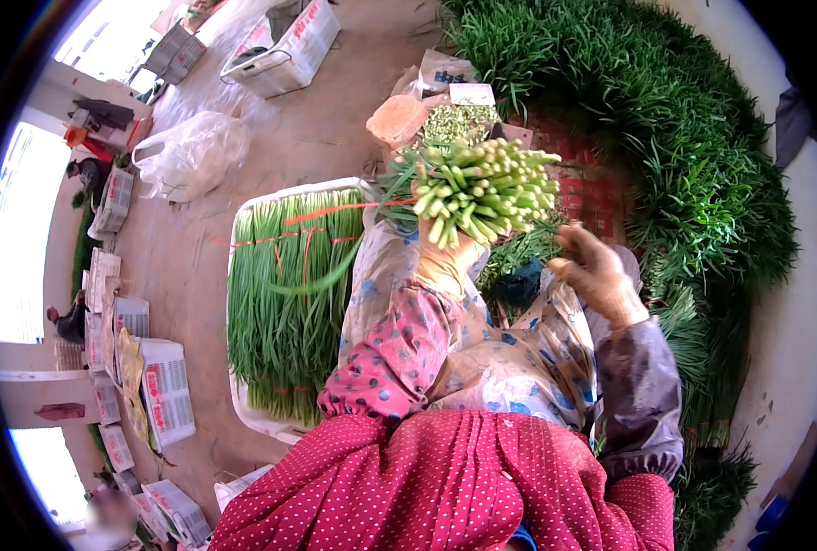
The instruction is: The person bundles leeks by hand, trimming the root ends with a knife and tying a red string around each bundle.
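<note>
Pale green cut ends crowd together in the bunch (pixel 491 188) you hold up over your lap, beside the white crate (pixel 259 423) of bundled greens.
Your left hand (pixel 447 259) grips it from below, near the cut ends, most of its fingers hidden; your right hand (pixel 597 275) stands apart, fingers loosely bent and seemingly around nothing. Expect a fairly light bunch, firm at the stalks, limp and easily bruised along the leaves, perhaps slippery if damp. Hold the stalks near the red strip (pixel 349 212), snug without crushing.
</note>
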Available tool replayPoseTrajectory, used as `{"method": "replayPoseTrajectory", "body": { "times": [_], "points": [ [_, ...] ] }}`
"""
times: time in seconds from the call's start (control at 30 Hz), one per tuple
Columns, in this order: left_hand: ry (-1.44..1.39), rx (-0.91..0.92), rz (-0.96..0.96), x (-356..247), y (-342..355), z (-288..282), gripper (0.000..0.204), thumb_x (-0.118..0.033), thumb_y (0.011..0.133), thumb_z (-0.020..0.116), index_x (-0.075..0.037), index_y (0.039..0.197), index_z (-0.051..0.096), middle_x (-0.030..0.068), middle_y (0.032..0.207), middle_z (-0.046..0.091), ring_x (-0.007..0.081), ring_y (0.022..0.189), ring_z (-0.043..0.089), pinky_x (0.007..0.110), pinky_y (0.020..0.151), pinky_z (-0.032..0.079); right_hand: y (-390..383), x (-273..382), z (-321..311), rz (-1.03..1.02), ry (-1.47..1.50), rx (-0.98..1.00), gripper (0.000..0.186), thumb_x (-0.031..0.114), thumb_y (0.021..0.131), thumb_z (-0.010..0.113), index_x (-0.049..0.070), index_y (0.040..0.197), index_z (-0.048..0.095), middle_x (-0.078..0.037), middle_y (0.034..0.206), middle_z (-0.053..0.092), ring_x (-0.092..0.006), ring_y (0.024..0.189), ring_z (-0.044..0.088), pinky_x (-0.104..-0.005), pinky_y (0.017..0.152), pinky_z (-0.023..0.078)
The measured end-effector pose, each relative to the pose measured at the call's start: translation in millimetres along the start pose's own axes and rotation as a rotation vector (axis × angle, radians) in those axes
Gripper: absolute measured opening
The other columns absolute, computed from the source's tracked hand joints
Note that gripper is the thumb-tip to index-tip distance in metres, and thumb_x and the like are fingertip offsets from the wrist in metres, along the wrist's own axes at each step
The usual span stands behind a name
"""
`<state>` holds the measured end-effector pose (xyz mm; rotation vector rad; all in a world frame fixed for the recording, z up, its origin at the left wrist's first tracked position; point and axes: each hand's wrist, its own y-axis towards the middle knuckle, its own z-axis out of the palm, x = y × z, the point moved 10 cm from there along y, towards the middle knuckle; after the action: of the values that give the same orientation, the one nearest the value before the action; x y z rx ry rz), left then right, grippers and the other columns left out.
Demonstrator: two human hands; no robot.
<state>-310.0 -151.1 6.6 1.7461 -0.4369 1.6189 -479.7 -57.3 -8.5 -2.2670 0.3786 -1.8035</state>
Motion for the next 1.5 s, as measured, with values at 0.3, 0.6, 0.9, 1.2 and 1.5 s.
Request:
{"method": "replayPoseTrajectory", "body": {
  "times": [0.3, 0.6, 0.9, 1.2, 1.5],
  "points": [
    [1.416, -0.082, 0.085, 55, 8, -57, 0.081, -0.074, 0.093, 0.035, -0.014, 0.146, 0.043, 0.0106, 0.150, 0.045, 0.0319, 0.132, 0.048, 0.057, 0.111, 0.035, 31, 58, 24, -0.519, -0.229, -0.054, 0.087, 0.018, 0.066, 0.090, 0.006, 0.140, 0.046, -0.013, 0.141, 0.052, -0.0295, 0.126, 0.053, -0.0408, 0.105, 0.044],
    [1.310, -0.108, -0.082, 99, 10, -132, 0.090, -0.082, 0.087, 0.032, -0.012, 0.140, 0.048, 0.0119, 0.129, 0.063, 0.0281, 0.115, 0.062, 0.050, 0.100, 0.046, -35, 139, -40, -0.655, 0.060, -0.224, 0.077, 0.005, 0.068, 0.089, -0.004, 0.134, 0.049, -0.015, 0.125, 0.061, -0.0243, 0.111, 0.061, -0.0375, 0.095, 0.051],
    [2.442, -0.258, -0.716, 168, -66, -107, 0.031, -0.020, 0.098, 0.062, 0.005, 0.116, 0.065, 0.0202, 0.100, 0.073, 0.0279, 0.087, 0.073, 0.033, 0.076, 0.059, -31, 150, -17, -0.493, 0.301, -0.295, 0.050, -0.004, 0.079, 0.076, -0.004, 0.125, 0.057, -0.015, 0.121, 0.063, -0.0241, 0.105, 0.063, -0.0363, 0.090, 0.054],
    [2.577, 0.515, 0.947, 137, -84, 83, 0.091, -0.028, 0.076, 0.086, -0.007, 0.149, 0.037, 0.0124, 0.133, 0.058, 0.0252, 0.123, 0.056, 0.041, 0.111, 0.038, -12, 159, 45, -0.589, 0.457, -0.052, 0.089, 0.021, 0.066, 0.093, -0.003, 0.137, 0.046, -0.011, 0.124, 0.062, -0.0235, 0.111, 0.061, -0.0369, 0.098, 0.049],
    [2.819, -0.282, 0.333, 88, -70, 11, 0.124, -0.015, 0.049, 0.100, -0.005, 0.150, 0.029, 0.0066, 0.141, 0.050, 0.0193, 0.130, 0.046, 0.035, 0.112, 0.035, -24, 172, 82, -0.520, 0.611, 0.066, 0.090, 0.009, 0.063, 0.092, -0.002, 0.138, 0.042, -0.013, 0.129, 0.060, -0.0259, 0.117, 0.060, -0.0384, 0.101, 0.049]
  ]
}}
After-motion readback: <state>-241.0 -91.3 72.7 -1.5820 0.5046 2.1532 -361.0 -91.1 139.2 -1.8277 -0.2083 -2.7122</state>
